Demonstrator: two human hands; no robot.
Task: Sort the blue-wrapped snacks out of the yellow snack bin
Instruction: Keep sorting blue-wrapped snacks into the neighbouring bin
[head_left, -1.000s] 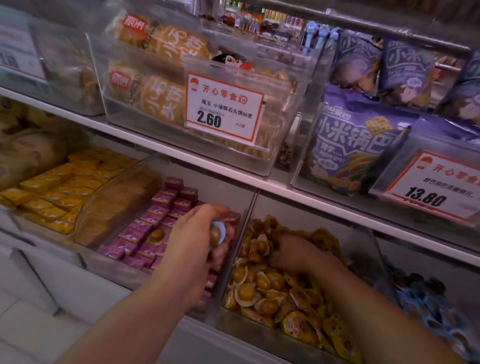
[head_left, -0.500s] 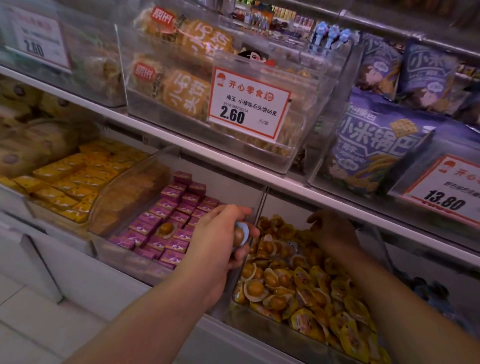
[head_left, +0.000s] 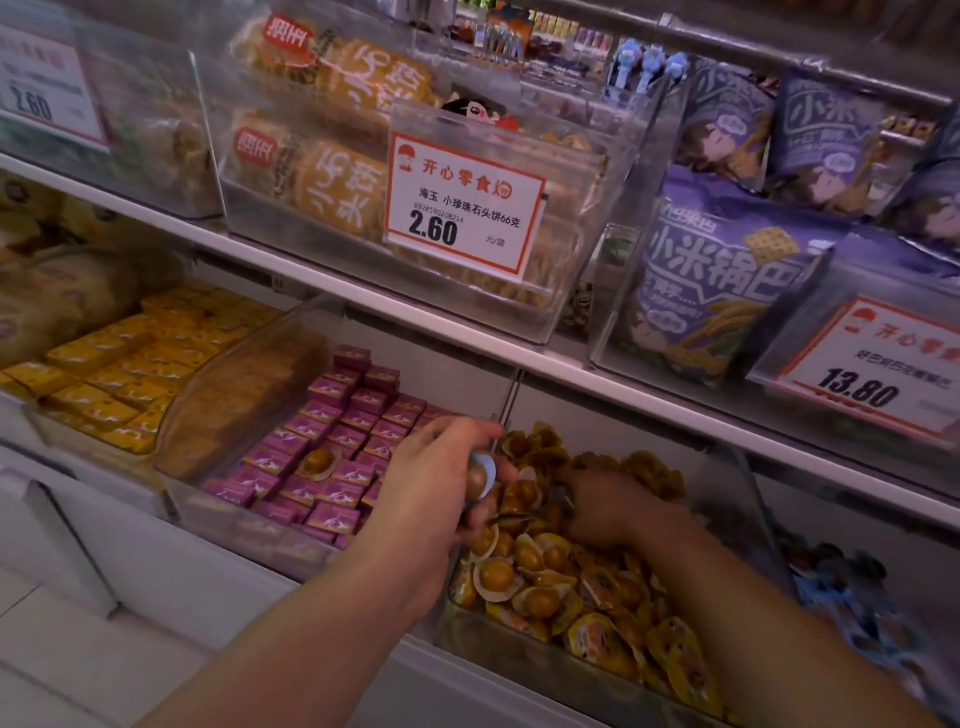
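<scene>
A clear bin (head_left: 457, 610) on the lower shelf is heaped with round snacks in yellow wrappers (head_left: 535, 571). My left hand (head_left: 431, 499) hovers at the bin's left wall and grips a blue-wrapped snack (head_left: 480, 478). My right hand (head_left: 605, 506) is down among the yellow snacks in the middle of the bin, fingers curled into the pile; what they hold, if anything, is hidden. One yellow-wrapped snack (head_left: 318, 461) lies astray on the purple boxes to the left.
Left of the bin stand a bin of purple boxes (head_left: 332, 441) and a bin of yellow boxes (head_left: 114, 374). A bin of blue-wrapped snacks (head_left: 841, 587) sits at the right. The shelf above (head_left: 519, 358) overhangs with bins, bags and price tags (head_left: 462, 202).
My right hand has come forward from the back of the yellow bin into the middle of the pile. My left hand keeps the blue-wrapped snack at the bin's left wall.
</scene>
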